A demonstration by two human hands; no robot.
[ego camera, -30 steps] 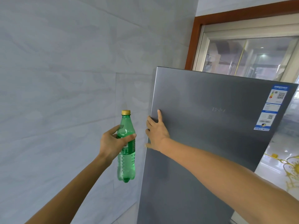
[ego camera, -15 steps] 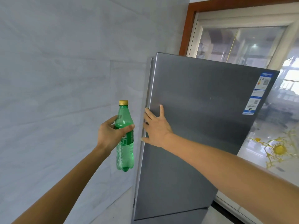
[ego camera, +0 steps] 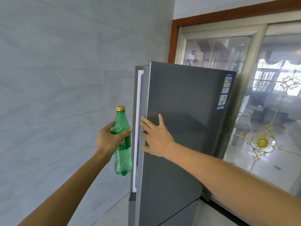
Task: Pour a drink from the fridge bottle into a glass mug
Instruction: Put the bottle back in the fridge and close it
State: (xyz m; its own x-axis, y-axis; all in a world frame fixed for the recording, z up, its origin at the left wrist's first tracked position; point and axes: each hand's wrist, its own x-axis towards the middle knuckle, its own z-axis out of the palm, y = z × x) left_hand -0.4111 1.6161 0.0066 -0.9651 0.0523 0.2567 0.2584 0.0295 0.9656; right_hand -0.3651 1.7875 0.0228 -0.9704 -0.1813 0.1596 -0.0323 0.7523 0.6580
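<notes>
Head view: the green plastic bottle [ego camera: 123, 159] stands upright in mid-air, yellow cap [ego camera: 120, 108] up, just left of the fridge door [ego camera: 187, 119]. The left hand [ego camera: 109, 141] grips its shoulder. The right hand [ego camera: 156, 137] lies flat, fingers spread, on the brushed grey metal door. Pale marbled wall tiles [ego camera: 57, 79] are at left, and a wood-framed glass door [ego camera: 268, 111] at right.

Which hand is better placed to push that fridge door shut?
Right. The right hand lies flat on the fridge door, which stands slightly ajar; the left hand grips the green bottle.
</notes>
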